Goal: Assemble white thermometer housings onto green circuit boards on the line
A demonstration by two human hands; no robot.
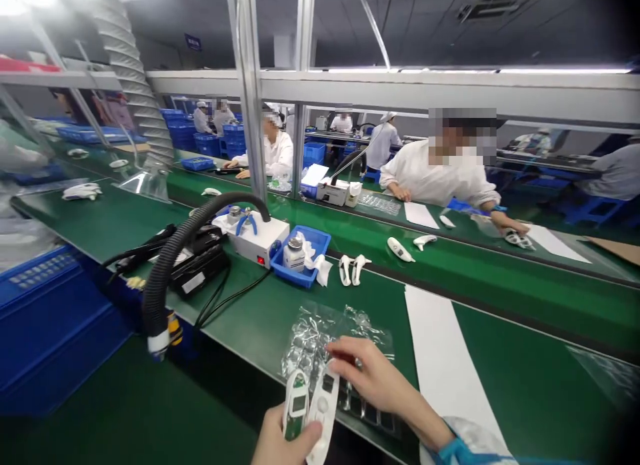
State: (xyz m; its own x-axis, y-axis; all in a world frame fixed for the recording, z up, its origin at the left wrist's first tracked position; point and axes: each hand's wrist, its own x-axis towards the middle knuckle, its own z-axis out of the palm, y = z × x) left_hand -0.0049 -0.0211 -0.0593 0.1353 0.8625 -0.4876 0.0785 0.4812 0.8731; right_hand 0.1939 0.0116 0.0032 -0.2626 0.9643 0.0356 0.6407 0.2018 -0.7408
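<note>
My left hand [287, 438] is closed around two long white halves of what looks like a handheld thermometer, side by side. One is a thermometer body [297, 402] with a green circuit board and a small grey screen. The other is a white thermometer cover [323, 412] with a small window and a round button, under my left thumb. At the cover's upper tip, my right hand [373, 375] has its thumb and forefinger close together, touching it. Behind both hands a clear plastic blister tray [307, 338] lies on the green bench [250, 325].
A blue bin [300, 278] with a bottle stands near a white box [255, 242] and a black hose [185, 238]. White paper [445, 345] lies to the right. White thermometers [400, 250] rest on the green belt [475, 265]. Co-workers sit across it.
</note>
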